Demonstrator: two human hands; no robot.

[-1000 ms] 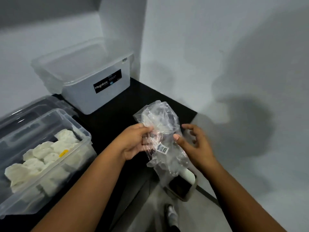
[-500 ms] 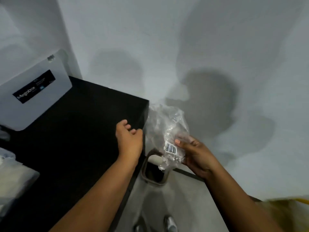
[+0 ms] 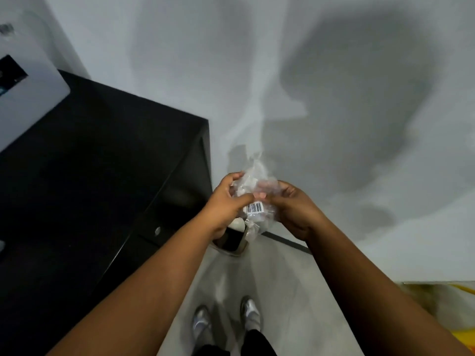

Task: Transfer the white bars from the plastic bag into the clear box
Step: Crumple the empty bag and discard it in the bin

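A crumpled clear plastic bag (image 3: pixel 257 181) with a barcode sticker is held off the right side of the black table, above a small bin on the floor. My left hand (image 3: pixel 223 201) grips the bag from the left, thumb near the sticker. My right hand (image 3: pixel 293 204) holds it from the right with curled fingers. The bag looks scrunched and nearly flat; whether any white bars are inside cannot be told. The clear box with white bars is out of view.
The black table (image 3: pixel 102 163) fills the left, with a corner of a white Megabox container (image 3: pixel 28 98) at its far left. A small open bin (image 3: pixel 232 240) stands on the grey floor beside the table. My shoes (image 3: pixel 226 319) show below. Something yellow (image 3: pixel 452 319) lies at the lower right.
The view swung right and down, away from the boxes. My left hand, which had let go of the bag, came back and grips it again; the bag is scrunched smaller above the bin.
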